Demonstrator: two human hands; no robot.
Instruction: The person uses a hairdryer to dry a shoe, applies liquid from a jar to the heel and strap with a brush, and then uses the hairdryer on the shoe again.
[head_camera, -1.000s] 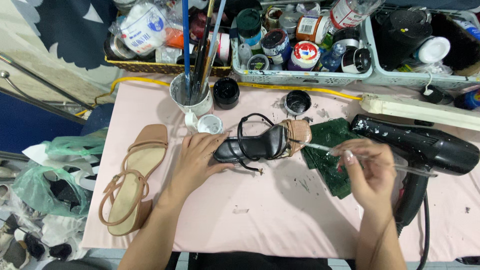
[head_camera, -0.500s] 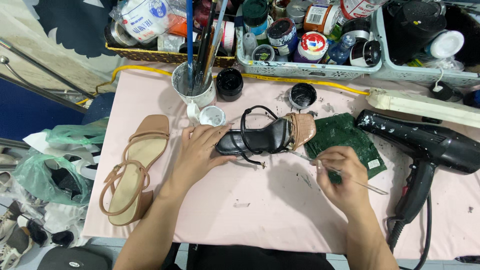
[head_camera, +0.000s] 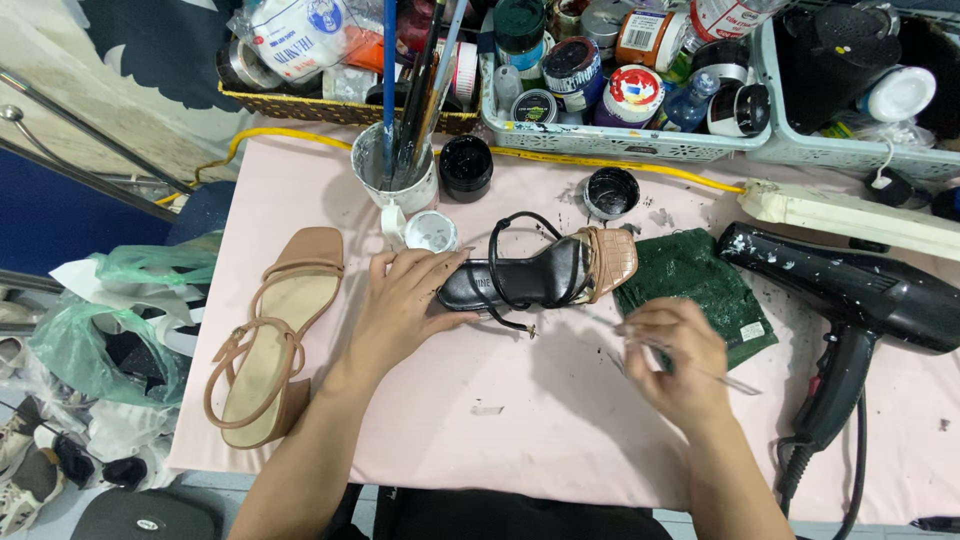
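A pink table spotted with dark flecks carries everything here. Along its far edge stand pale plastic baskets crowded with jars, tins and bottles. On the right lies a black hair dryer speckled with white, its handle pointing toward the near edge and its cord trailing off the table. Beyond it rests a long cream-coloured block. On the left side of the table lies a tan strappy sandal, toe toward the far edge, well apart from the work in the middle. A green cloth is spread just right of centre.

At the middle lies a black strappy sandal on its side, its toe band a tan, crocodile-patterned strip touching the edge of the green cloth. The left hand lies flat over the sandal's heel end, fingers spread and pressing it to the table. The right hand hovers near the sandal's toe, just in front of the cloth, fingers pinched around a thin brush whose clear handle slants out to the right.

Behind the sandal stand a white cup full of long brushes, a black jar, a black lid and a small white pot, just beside the left hand's fingertips.
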